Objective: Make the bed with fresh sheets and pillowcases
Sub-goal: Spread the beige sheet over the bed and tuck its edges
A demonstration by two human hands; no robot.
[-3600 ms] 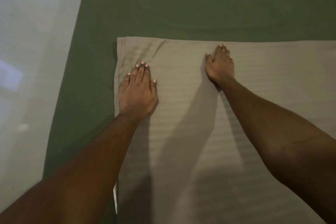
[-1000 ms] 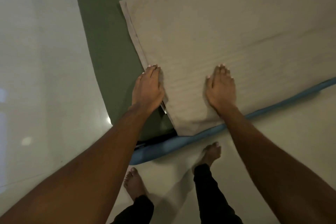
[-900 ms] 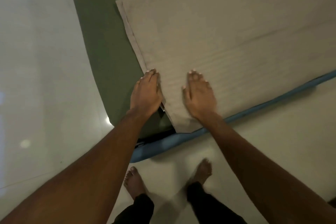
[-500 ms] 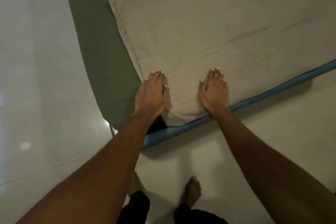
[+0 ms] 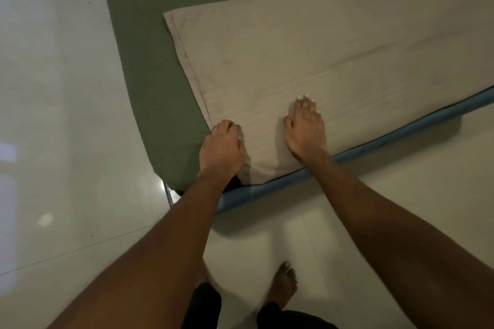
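Nearest me, one bare foot point(image 5: 284, 283) is planted on the pale floor point(image 5: 66, 115), toes toward 12 o'clock. Just beyond it, the blue mattress edge point(image 5: 267, 192) runs off toward 2 o'clock.

Now the hands. My left hand point(image 5: 222, 147) sits at the near left corner of the beige sheet point(image 5: 334, 61), fingers curled down over its hem point(image 5: 187, 61). I read that as a grip on the cloth, though the fingertips are tucked under, so I can't tell how much fabric they have. My right hand point(image 5: 306, 128) lies at 3 o'clock from the left, near but apart. Its fingers are straight and together and the palm is flat on the sheet, pressing and holding nothing.

Here's what matters: the beige sheet spreads from that gripped corner toward 1 and 2 o'clock. Its long side follows the blue edge and runs out of view on the right. The short hemmed side climbs from my left knuckles to a far corner at 11 o'clock. So nearly all the cloth lies right of and beyond the grip. The left hand has the corner, and the right is nearer the body of the sheet.

Farther out, the green sheet point(image 5: 160, 88) covers the mattress from 9 round to 12 o'clock. My guess is that any squaring pull should go along that hem line.
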